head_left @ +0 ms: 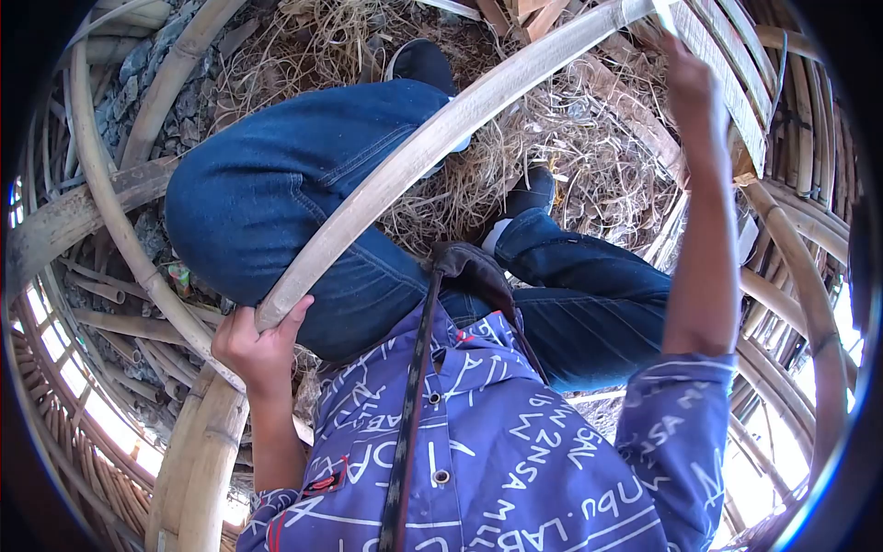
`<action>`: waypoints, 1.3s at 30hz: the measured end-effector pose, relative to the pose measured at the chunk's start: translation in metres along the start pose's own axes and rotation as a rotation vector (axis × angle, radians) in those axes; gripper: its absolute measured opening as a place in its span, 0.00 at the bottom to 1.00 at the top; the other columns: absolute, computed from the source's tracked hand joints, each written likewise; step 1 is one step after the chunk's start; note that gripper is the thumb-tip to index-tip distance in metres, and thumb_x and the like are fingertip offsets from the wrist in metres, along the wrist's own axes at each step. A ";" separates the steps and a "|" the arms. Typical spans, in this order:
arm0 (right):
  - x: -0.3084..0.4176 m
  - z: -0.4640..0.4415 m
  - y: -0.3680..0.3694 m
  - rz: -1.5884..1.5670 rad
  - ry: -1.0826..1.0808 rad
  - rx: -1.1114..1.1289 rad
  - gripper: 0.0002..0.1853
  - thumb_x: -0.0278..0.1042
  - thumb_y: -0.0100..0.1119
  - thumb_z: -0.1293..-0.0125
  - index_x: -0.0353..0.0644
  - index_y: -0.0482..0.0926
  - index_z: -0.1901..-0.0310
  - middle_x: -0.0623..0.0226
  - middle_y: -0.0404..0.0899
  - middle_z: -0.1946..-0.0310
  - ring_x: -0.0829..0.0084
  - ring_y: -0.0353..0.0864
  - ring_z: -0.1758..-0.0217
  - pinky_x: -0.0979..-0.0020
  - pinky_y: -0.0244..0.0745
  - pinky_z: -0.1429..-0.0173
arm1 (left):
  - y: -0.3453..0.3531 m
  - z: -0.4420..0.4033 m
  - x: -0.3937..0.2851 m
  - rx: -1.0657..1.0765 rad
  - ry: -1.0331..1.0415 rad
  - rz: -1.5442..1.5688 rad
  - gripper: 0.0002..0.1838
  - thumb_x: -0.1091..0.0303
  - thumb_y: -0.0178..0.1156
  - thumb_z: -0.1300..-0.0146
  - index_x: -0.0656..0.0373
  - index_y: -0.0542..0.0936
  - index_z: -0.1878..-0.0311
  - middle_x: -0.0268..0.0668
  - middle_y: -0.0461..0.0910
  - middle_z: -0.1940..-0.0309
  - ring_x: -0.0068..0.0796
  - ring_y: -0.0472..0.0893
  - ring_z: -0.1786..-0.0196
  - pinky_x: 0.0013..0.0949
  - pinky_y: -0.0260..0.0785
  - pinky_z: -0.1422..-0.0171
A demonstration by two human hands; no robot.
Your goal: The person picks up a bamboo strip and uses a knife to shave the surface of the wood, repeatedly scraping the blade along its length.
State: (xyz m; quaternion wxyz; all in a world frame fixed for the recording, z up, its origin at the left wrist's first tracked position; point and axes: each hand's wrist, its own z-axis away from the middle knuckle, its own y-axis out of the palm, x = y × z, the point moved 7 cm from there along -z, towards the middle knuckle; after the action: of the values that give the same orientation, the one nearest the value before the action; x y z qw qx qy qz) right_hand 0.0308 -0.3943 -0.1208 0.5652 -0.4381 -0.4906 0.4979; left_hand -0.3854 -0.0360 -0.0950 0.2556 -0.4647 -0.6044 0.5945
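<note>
A long split bamboo strip (432, 147) slants from lower left to the top right, across my bent leg. My left hand (256, 348) is closed around its lower end, thumb along the edge. Near the strip's far end, my right hand (692, 87) is closed and somewhat blurred by motion. A thin pale piece (664, 14) shows at its fingers, running out at the top edge; I cannot make out what it is. Beside that hand stands a pale slatted wooden piece (727, 74).
Thin shavings (589, 138) cover the ground between my legs (303, 175). Bamboo poles (198, 451) lie at left, with a thick log (83, 216) and grey rubble (147, 74) further up. More curved bamboo poles (800, 276) stand along the right. A dark strap (414, 405) hangs over my shirt.
</note>
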 end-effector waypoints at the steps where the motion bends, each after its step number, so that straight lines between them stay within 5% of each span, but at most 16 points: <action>1: -0.033 -0.019 0.002 0.128 -0.360 -0.200 0.40 0.70 0.30 0.32 0.38 0.82 0.68 0.47 0.79 0.73 0.52 0.81 0.65 0.50 0.70 0.57 | 0.000 -0.001 0.003 -0.002 -0.002 0.013 0.33 0.46 0.76 0.62 0.64 0.67 0.86 0.45 0.69 0.88 0.50 0.68 0.83 0.43 0.60 0.76; 2: -0.059 -0.019 -0.010 0.023 -0.084 -0.081 0.42 0.72 0.31 0.33 0.36 0.79 0.76 0.49 0.75 0.79 0.56 0.77 0.71 0.54 0.68 0.63 | 0.001 0.000 0.005 -0.004 -0.008 0.027 0.33 0.45 0.76 0.62 0.64 0.66 0.86 0.45 0.68 0.88 0.50 0.68 0.83 0.43 0.60 0.76; 5: -0.062 0.029 -0.020 -0.019 -0.065 -0.183 0.42 0.74 0.34 0.34 0.37 0.69 0.85 0.59 0.69 0.87 0.64 0.67 0.81 0.60 0.63 0.71 | 0.005 -0.002 0.008 0.002 0.003 -0.005 0.34 0.44 0.76 0.62 0.64 0.65 0.86 0.46 0.67 0.88 0.51 0.67 0.83 0.44 0.59 0.76; 9: -0.033 0.078 -0.001 -0.373 -0.058 -0.254 0.38 0.65 0.43 0.31 0.39 0.65 0.89 0.68 0.61 0.91 0.74 0.59 0.84 0.67 0.54 0.77 | 0.006 0.004 0.014 0.013 -0.008 -0.037 0.33 0.41 0.76 0.65 0.62 0.69 0.85 0.44 0.70 0.87 0.50 0.71 0.82 0.42 0.63 0.77; 15: 0.066 0.151 0.032 -1.002 -0.069 0.009 0.29 0.55 0.43 0.27 0.46 0.62 0.84 0.81 0.55 0.86 0.84 0.50 0.81 0.75 0.43 0.76 | -0.003 -0.001 0.000 0.022 -0.021 -0.061 0.33 0.44 0.77 0.66 0.62 0.68 0.87 0.44 0.69 0.89 0.49 0.70 0.84 0.43 0.62 0.79; 17: 0.089 0.171 0.044 -1.037 -0.095 0.149 0.26 0.48 0.51 0.29 0.34 0.74 0.78 0.72 0.62 0.89 0.82 0.58 0.82 0.71 0.55 0.78 | -0.002 -0.001 0.003 0.102 -0.092 -0.030 0.33 0.45 0.77 0.64 0.63 0.67 0.87 0.45 0.67 0.91 0.49 0.67 0.86 0.42 0.61 0.79; 19: 0.106 0.187 0.052 -1.018 -0.136 0.269 0.26 0.48 0.52 0.29 0.31 0.73 0.77 0.68 0.64 0.89 0.80 0.61 0.82 0.70 0.60 0.77 | -0.006 -0.002 0.006 0.168 -0.137 -0.003 0.33 0.46 0.76 0.62 0.64 0.67 0.87 0.46 0.66 0.91 0.49 0.66 0.86 0.41 0.61 0.79; 24: 0.113 0.201 0.050 -0.977 -0.229 0.316 0.26 0.47 0.52 0.29 0.30 0.73 0.77 0.66 0.63 0.88 0.80 0.59 0.81 0.69 0.60 0.77 | -0.007 0.000 0.020 0.334 -0.237 0.141 0.30 0.49 0.73 0.54 0.66 0.69 0.85 0.48 0.65 0.91 0.47 0.64 0.86 0.40 0.60 0.79; 26: 0.109 0.202 0.053 -1.035 -0.213 0.328 0.25 0.47 0.52 0.29 0.30 0.73 0.76 0.67 0.62 0.88 0.81 0.59 0.81 0.70 0.59 0.77 | -0.003 0.002 0.020 0.530 -0.332 0.238 0.20 0.60 0.72 0.47 0.69 0.77 0.76 0.37 0.75 0.87 0.22 0.72 0.83 0.31 0.67 0.74; 29: 0.110 0.205 0.051 -1.030 -0.237 0.312 0.26 0.46 0.51 0.29 0.30 0.73 0.77 0.68 0.62 0.88 0.82 0.58 0.80 0.70 0.59 0.77 | -0.001 0.003 0.018 0.606 -0.491 0.433 0.17 0.62 0.70 0.45 0.69 0.79 0.74 0.35 0.76 0.86 0.22 0.75 0.82 0.30 0.69 0.74; 33: 0.131 0.220 0.041 -0.932 -0.294 0.338 0.23 0.48 0.55 0.32 0.34 0.77 0.74 0.59 0.67 0.89 0.65 0.70 0.85 0.65 0.65 0.76 | -0.001 -0.001 0.017 0.694 -0.455 0.326 0.18 0.62 0.69 0.44 0.71 0.78 0.72 0.38 0.76 0.86 0.22 0.75 0.81 0.31 0.67 0.74; 34: 0.139 0.224 0.041 -0.910 -0.278 0.355 0.22 0.49 0.57 0.35 0.36 0.78 0.75 0.53 0.70 0.87 0.53 0.75 0.82 0.61 0.68 0.75 | -0.004 -0.004 0.013 0.617 -0.360 0.258 0.19 0.60 0.69 0.45 0.69 0.77 0.75 0.44 0.75 0.86 0.36 0.75 0.81 0.35 0.66 0.75; 35: 0.149 0.228 0.032 -0.760 -0.382 0.302 0.23 0.50 0.58 0.36 0.37 0.76 0.79 0.52 0.71 0.88 0.51 0.76 0.82 0.58 0.70 0.76 | -0.006 -0.005 0.007 0.542 -0.266 0.191 0.20 0.59 0.69 0.45 0.68 0.75 0.78 0.50 0.74 0.85 0.50 0.75 0.81 0.40 0.64 0.76; 39: 0.173 0.241 0.025 -0.609 -0.587 0.139 0.24 0.53 0.58 0.37 0.41 0.74 0.82 0.55 0.72 0.89 0.52 0.76 0.85 0.57 0.71 0.80 | -0.006 -0.001 -0.003 0.412 -0.161 0.073 0.19 0.60 0.69 0.45 0.67 0.75 0.77 0.51 0.75 0.83 0.52 0.76 0.79 0.42 0.65 0.75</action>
State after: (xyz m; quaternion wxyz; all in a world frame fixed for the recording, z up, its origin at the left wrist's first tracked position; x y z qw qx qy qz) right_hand -0.2072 -0.2178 -0.0930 0.5510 -0.0740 -0.7029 0.4437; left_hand -0.3846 -0.0376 -0.0888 0.2744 -0.3752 -0.4716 0.7494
